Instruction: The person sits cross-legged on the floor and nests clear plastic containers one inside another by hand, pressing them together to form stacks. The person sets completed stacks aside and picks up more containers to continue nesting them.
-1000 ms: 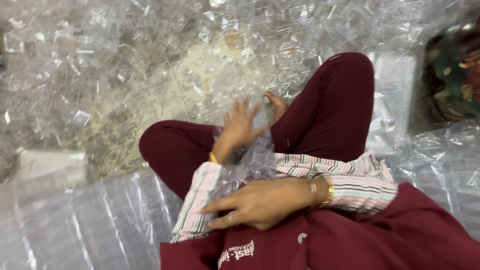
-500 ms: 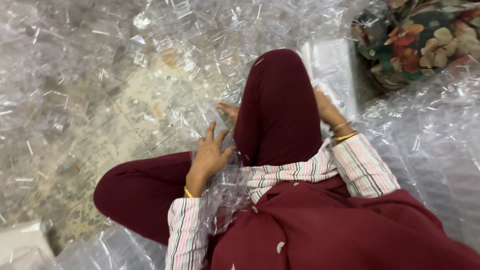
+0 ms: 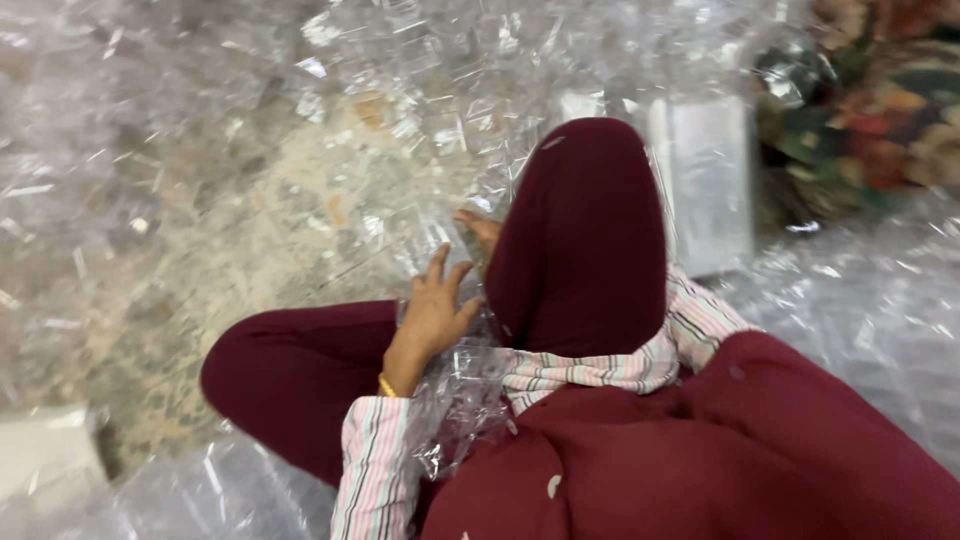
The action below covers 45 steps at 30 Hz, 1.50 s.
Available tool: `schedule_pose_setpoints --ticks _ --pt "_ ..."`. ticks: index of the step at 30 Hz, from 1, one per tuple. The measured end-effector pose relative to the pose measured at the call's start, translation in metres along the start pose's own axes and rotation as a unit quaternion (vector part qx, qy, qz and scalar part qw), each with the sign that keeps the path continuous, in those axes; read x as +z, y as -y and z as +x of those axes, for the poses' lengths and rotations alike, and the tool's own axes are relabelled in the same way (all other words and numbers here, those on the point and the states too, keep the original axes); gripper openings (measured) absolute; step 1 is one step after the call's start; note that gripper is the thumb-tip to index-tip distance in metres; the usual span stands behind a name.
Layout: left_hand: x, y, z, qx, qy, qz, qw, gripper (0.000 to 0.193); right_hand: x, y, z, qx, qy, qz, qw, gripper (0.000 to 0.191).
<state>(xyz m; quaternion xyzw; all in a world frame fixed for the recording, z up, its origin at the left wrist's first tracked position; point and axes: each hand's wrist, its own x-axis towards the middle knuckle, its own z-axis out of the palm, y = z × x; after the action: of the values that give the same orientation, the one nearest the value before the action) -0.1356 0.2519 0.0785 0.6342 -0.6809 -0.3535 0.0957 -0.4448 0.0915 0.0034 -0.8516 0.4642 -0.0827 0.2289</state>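
Note:
I sit on the floor in maroon trousers with my right knee (image 3: 585,230) raised. My left hand (image 3: 437,312), a gold bangle at its wrist, lies with fingers spread on a crumpled bundle of clear plastic sheets (image 3: 462,395) in my lap, just left of the knee. Bare toes (image 3: 478,228) show above that hand. My right hand is hidden behind the raised knee; only its striped sleeve (image 3: 700,322) shows.
Heaps of clear plastic pieces (image 3: 300,110) cover the speckled floor (image 3: 250,260) ahead and to the left. A flat stack of clear sheets (image 3: 708,180) lies beyond the knee. Floral cloth (image 3: 880,110) is at the top right, a white object (image 3: 40,470) at the bottom left.
My right hand left my lap, reached out to the right past the knee, and is now out of sight behind it. My left hand stayed on the plastic bundle. The view swung right.

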Motion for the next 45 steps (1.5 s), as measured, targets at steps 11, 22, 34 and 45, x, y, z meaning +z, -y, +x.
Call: schedule_pose_setpoints --ticks 11,22,34,45 --pt "-0.010 -0.010 0.016 -0.070 0.041 -0.034 0.996 0.068 -0.053 -0.006 0.161 -0.212 -0.062 0.031 0.975 0.089" --pt "-0.023 -0.027 0.011 -0.039 -0.008 0.072 0.997 0.068 -0.123 -0.080 0.064 0.013 -0.386 0.140 0.912 0.013" --pt "0.021 -0.029 0.159 0.250 -0.186 0.274 0.910 0.042 -0.033 -0.080 -0.116 0.195 0.158 -0.096 0.963 0.046" --pt "-0.024 0.046 0.212 0.107 -0.217 0.164 0.956 0.059 -0.152 0.032 0.065 0.075 0.000 -0.134 0.988 0.054"
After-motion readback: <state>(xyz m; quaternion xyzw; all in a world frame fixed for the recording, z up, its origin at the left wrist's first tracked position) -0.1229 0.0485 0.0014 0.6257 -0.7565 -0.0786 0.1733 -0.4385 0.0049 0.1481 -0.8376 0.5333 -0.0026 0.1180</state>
